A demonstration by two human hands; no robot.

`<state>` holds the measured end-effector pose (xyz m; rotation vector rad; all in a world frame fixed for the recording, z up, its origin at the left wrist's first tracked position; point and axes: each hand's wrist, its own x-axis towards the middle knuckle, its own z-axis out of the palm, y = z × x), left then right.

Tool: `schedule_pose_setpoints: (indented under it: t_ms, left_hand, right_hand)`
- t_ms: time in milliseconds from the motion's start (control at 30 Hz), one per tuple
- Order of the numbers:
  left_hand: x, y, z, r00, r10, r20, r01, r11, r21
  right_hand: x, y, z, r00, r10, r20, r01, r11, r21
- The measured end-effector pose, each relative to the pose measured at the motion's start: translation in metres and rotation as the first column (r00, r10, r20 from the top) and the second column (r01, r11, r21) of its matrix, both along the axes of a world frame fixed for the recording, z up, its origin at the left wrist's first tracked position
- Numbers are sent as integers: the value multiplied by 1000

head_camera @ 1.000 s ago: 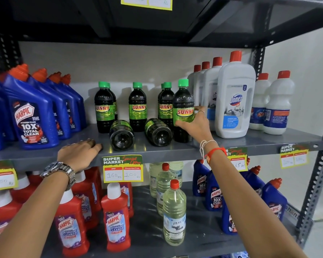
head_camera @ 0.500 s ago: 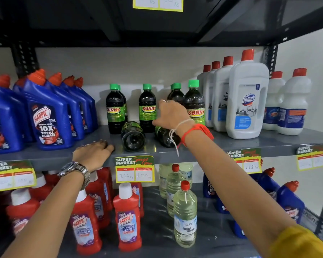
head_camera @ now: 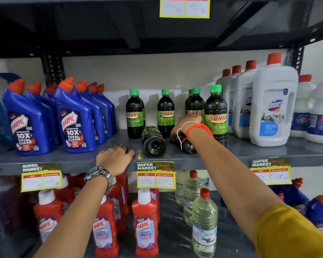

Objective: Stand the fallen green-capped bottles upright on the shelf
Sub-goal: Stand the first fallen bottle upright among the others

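Observation:
Two dark green-capped bottles lie on their sides on the grey shelf (head_camera: 250,151), bases toward me. The left fallen bottle (head_camera: 153,142) lies free. My right hand (head_camera: 185,125) reaches over the right fallen bottle (head_camera: 187,146) and closes on its far part, my wrist hiding most of it. Several upright green-capped bottles (head_camera: 134,114) stand behind, one (head_camera: 215,112) just right of my hand. My left hand (head_camera: 114,158) rests flat on the shelf's front edge, left of the free bottle, holding nothing.
Blue Harpic bottles (head_camera: 74,123) crowd the shelf's left. White Domex bottles (head_camera: 272,107) stand at the right. Below are red Harpic cleaners (head_camera: 145,226) and clear bottles (head_camera: 204,224). Price tags (head_camera: 155,175) hang on the shelf edge. A dark shelf is overhead.
My right hand left the upright bottle at the right and moved left and down onto the right fallen bottle. My left hand stayed on the shelf edge.

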<state>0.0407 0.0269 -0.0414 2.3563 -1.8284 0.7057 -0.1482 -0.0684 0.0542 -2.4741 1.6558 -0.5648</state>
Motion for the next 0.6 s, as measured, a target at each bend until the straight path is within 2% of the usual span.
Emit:
schedule_pose_setpoints:
  t_ms: [100,167,233,367,433,533,600]
  left_hand:
    - [-1,1,0,1000,9,-11,-9,999,-33]
    - [-2,2,-1,1000,14,10,-14,999,-30]
    - [-2,1,-3,999,11,34,-11,1000,-11]
    - [0,-2,-2,994,56,-97,-57,998,-12]
    - [-1,-2,-2,995,62,-81,-62,998,2]
    - [-2,0,-1,998,54,-42,-53,998,17]
    - [-2,2,0,999,41,-14,-41,999,13]
  right_hand:
    - [0,-6,-3,998,-54,17,55,996,-65]
    - [2,-8,-1,990,-142,-9,138,976,-169]
    - [3,-8,5,981,-171,87,188,946,-263]
    - [1,-9,13,921,-23,389,200,885,-420]
    - [-2,-7,11,869,98,484,173,857,-486]
    - [-4,0,2,812,206,547,152,828,-539]
    - [-6,0,-12,807,230,544,135,825,-549]
